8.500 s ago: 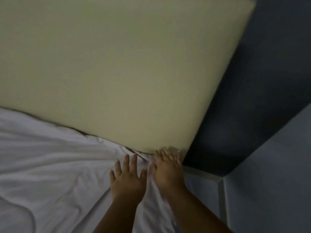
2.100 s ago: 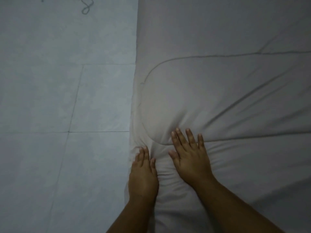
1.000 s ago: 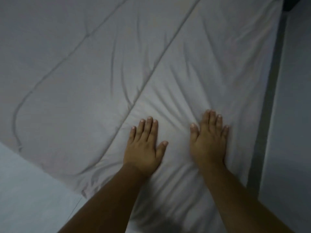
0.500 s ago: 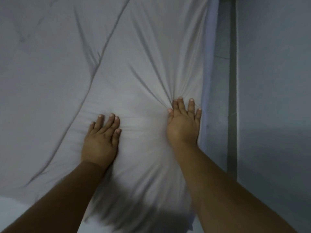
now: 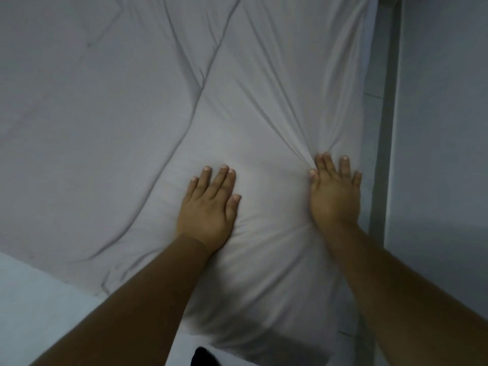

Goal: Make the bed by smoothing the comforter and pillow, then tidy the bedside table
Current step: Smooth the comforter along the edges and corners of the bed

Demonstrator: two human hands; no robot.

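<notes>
left hand (image 5: pixel 208 210) and right hand (image 5: pixel 334 196) press flat, fingers (image 5: pixel 223 178) straight and slightly apart, on the comforter (image 5: pixel 132 114) by the bed's (image 5: pixel 371 43) right edge — pushing harder could bunch the folds at the right fingertips (image 5: pixel 326 155).

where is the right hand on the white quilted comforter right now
Head view: the right hand lies flat on the white quilted comforter near its right edge, beside the grey floor strip, with the left hand flat to its left.
</notes>
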